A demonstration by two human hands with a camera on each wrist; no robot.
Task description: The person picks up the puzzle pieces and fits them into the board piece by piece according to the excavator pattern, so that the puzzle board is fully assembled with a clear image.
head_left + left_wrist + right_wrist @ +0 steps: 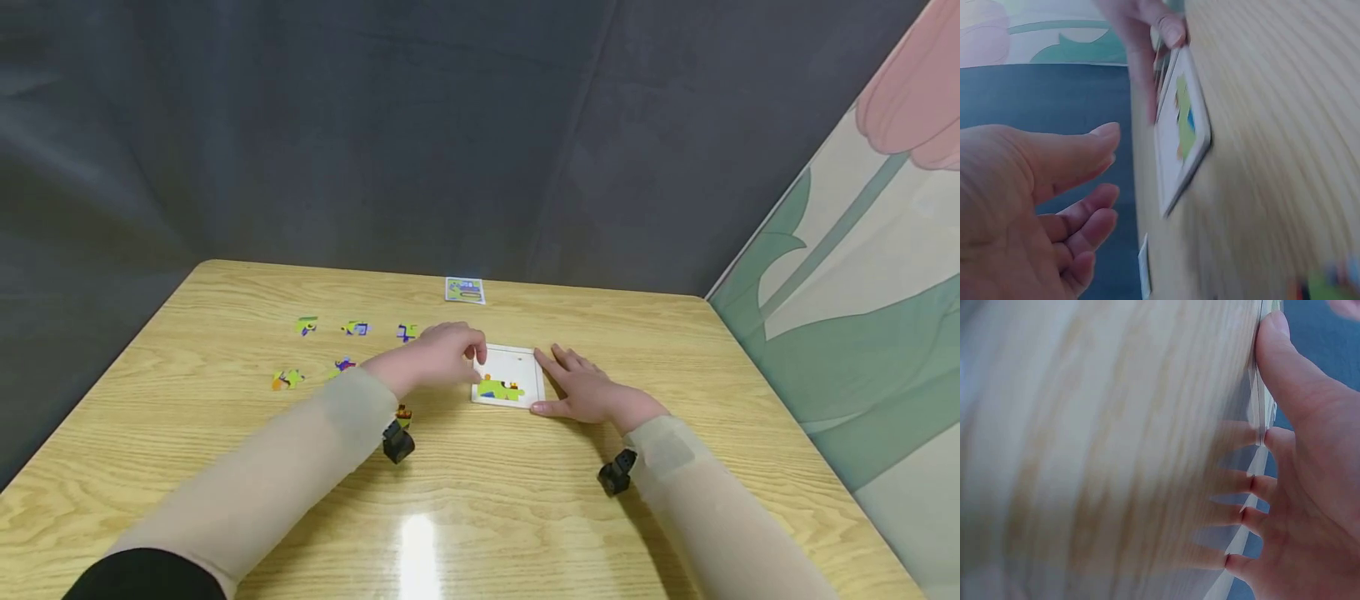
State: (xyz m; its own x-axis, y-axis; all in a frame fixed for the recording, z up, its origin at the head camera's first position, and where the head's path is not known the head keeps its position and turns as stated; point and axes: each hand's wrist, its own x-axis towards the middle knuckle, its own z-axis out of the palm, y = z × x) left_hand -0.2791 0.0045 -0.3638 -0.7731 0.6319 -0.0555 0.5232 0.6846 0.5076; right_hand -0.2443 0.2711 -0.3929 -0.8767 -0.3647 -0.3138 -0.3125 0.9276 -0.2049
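My left hand (444, 357) hovers at the left edge of a white puzzle tray (504, 362). Its thumb and fingers are loosely bent with a gap between them, and nothing shows in that gap in the left wrist view. Green joined puzzle pieces (498, 390) lie along the tray's near side, with small orange, blue and dark patches on them. On the tray's right side, my right hand (585, 390) rests with thumb and fingers spread, the thumb (1275, 337) at the near right corner.
Loose puzzle pieces lie left of the tray, among them a green and orange one (288, 380) and a purple-edged one (356, 328). One piece (403, 415) is partly hidden by the left wrist camera. A small picture card (465, 290) lies at the table's far edge.
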